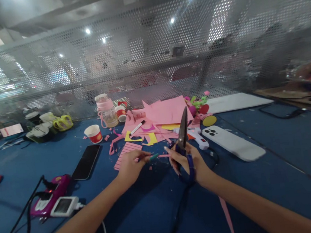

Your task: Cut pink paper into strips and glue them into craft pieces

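My left hand (129, 167) is closed, its fingertips pinching a small thin teal piece (153, 156); its exact kind is too small to make out. A narrow pink paper strip (163, 156) stretches from that piece to my right hand (196, 162). The fingers of my right hand are wrapped round the blue handles of a pair of scissors (184, 128), blades pointing up and away, while thumb and fingers also grip the strip. Below my right forearm hangs a long pink strip end (226, 215). Just behind my left hand lies a pink sheet with parallel lines (128, 148).
Pink paper (166, 110) and yellow scraps lie ahead with a marker (137, 128) and a glue gun (200, 139). A white phone (233, 143) is right; a black phone (87, 162), paper cup (93, 134) and purple power strip (51, 197) are left. A perforated metal screen (148, 57) stands behind.
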### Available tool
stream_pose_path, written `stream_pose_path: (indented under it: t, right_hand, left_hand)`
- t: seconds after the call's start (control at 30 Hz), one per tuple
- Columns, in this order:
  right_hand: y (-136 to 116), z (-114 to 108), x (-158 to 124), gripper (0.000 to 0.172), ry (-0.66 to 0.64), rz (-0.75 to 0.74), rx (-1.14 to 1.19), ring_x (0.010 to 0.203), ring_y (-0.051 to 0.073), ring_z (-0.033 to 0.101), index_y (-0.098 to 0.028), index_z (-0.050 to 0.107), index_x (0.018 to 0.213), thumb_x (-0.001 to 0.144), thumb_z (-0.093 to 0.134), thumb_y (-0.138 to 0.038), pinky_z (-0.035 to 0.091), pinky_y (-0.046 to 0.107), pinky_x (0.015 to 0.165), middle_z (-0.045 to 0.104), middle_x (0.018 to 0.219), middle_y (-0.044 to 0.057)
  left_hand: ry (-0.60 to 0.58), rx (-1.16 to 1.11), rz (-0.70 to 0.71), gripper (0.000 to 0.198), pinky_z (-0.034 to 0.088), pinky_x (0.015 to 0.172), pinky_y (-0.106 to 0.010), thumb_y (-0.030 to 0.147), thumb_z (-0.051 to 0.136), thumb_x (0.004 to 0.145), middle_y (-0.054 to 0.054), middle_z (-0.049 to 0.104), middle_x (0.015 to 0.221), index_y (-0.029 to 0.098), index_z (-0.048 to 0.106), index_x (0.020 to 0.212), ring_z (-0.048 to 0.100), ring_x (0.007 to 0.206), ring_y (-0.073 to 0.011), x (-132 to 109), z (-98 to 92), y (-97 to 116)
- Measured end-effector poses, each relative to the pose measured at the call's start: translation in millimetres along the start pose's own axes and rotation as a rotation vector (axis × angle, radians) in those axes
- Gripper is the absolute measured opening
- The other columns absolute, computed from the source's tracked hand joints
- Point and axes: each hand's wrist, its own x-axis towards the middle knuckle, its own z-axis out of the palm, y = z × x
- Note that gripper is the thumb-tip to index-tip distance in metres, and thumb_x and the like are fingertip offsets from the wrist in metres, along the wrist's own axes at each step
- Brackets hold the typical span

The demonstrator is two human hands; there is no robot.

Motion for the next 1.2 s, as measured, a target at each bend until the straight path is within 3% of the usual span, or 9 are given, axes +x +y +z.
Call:
stream_pose_path:
  t: [0.1, 0.37, 0.53, 0.6, 0.7, 0.8, 1.03, 1.1, 1.2]
  right_hand:
    - [0, 1, -1, 0.043, -0.007, 0.009, -0.003, 0.023, 0.006, 0.038, -0.021, 0.036, 0.056, 0.05, 0.07, -0.046, 0.033, 0.018, 0.024, 0.043, 0.032, -0.01]
    - [7, 1, 1, 0.04, -0.017, 0.008, -0.002, 0.024, 0.006, 0.038, -0.021, 0.038, 0.058, 0.051, 0.07, -0.044, 0.033, 0.018, 0.024, 0.044, 0.033, -0.01]
    - [6, 2, -1, 0.04, -0.03, -0.004, 0.019, 0.025, 0.005, 0.038, -0.02, 0.038, 0.055, 0.053, 0.069, -0.044, 0.034, 0.017, 0.026, 0.044, 0.033, -0.009]
    - [6, 3, -1, 0.04, -0.022, -0.011, 0.027, 0.025, 0.005, 0.038, -0.02, 0.038, 0.055, 0.054, 0.069, -0.044, 0.033, 0.017, 0.026, 0.044, 0.033, -0.009]
    - [5, 3, -1, 0.039, -0.018, -0.017, 0.052, 0.025, 0.005, 0.037, -0.02, 0.037, 0.056, 0.055, 0.068, -0.044, 0.032, 0.017, 0.026, 0.043, 0.032, -0.01]
    - [3, 1, 0, 0.039, -0.011, -0.026, 0.075, 0.024, 0.005, 0.036, -0.02, 0.037, 0.055, 0.055, 0.069, -0.043, 0.03, 0.017, 0.026, 0.043, 0.032, -0.009]
    - [0, -6, 3, 0.036, 0.025, -0.075, 0.126, 0.025, 0.005, 0.038, -0.018, 0.04, 0.053, 0.057, 0.069, -0.04, 0.029, 0.017, 0.027, 0.046, 0.034, -0.007]
    - [0, -7, 4, 0.036, 0.049, -0.06, 0.183, 0.025, 0.005, 0.038, -0.018, 0.041, 0.052, 0.055, 0.07, -0.038, 0.029, 0.017, 0.027, 0.046, 0.034, -0.008]
    - [1, -8, 6, 0.033, 0.028, -0.042, 0.261, 0.027, 0.004, 0.039, -0.017, 0.042, 0.05, 0.055, 0.07, -0.035, 0.03, 0.016, 0.029, 0.047, 0.035, -0.007]
  left_hand:
    - [0.048, -0.035, -0.012, 0.011, 0.044, 0.058, -0.026, 0.013, 0.063, 0.058, -0.002, 0.068, 0.06, 0.022, 0.069, 0.061, 0.06, 0.059, -0.0175, 0, 0.9, -1]
    - [0.175, 0.072, 0.169, 0.01, 0.043, 0.065, -0.029, 0.014, 0.061, 0.062, -0.003, 0.066, 0.062, 0.022, 0.067, 0.061, 0.058, 0.062, -0.0176, -2, 1.5, -3]
    - [0.288, 0.133, 0.246, 0.01, 0.032, 0.093, -0.037, 0.016, 0.06, 0.065, -0.003, 0.069, 0.072, 0.023, 0.067, 0.065, 0.061, 0.074, -0.0188, -5, 2.8, -4]
    - [0.322, 0.125, 0.229, 0.009, 0.029, 0.096, -0.036, 0.017, 0.06, 0.066, -0.003, 0.069, 0.078, 0.023, 0.067, 0.066, 0.062, 0.079, -0.0192, -5, 2.6, -4]
    - [0.357, 0.112, 0.176, 0.007, 0.034, 0.09, -0.032, 0.019, 0.059, 0.067, -0.003, 0.069, 0.077, 0.022, 0.066, 0.068, 0.061, 0.078, -0.0187, -4, 0.0, -3]
    - [0.415, 0.091, 0.082, 0.006, 0.04, 0.073, -0.026, 0.022, 0.057, 0.069, -0.002, 0.066, 0.07, 0.02, 0.063, 0.067, 0.059, 0.072, -0.0165, 2, -6.9, -5]
    - [0.597, 0.03, -0.074, 0.023, 0.037, 0.055, -0.021, 0.029, 0.039, 0.08, 0.001, 0.057, 0.061, 0.016, 0.051, 0.065, 0.049, 0.054, -0.0098, 28, -32.9, -26]
    - [0.586, 0.13, -0.101, 0.03, 0.034, 0.05, -0.021, 0.031, 0.037, 0.081, 0.002, 0.051, 0.052, 0.016, 0.051, 0.059, 0.043, 0.047, -0.0088, 29, -36.7, -28]
    - [0.467, 0.208, -0.099, 0.035, 0.034, 0.05, -0.022, 0.032, 0.038, 0.08, 0.002, 0.047, 0.045, 0.016, 0.053, 0.053, 0.043, 0.046, -0.009, 27, -36.3, -27]
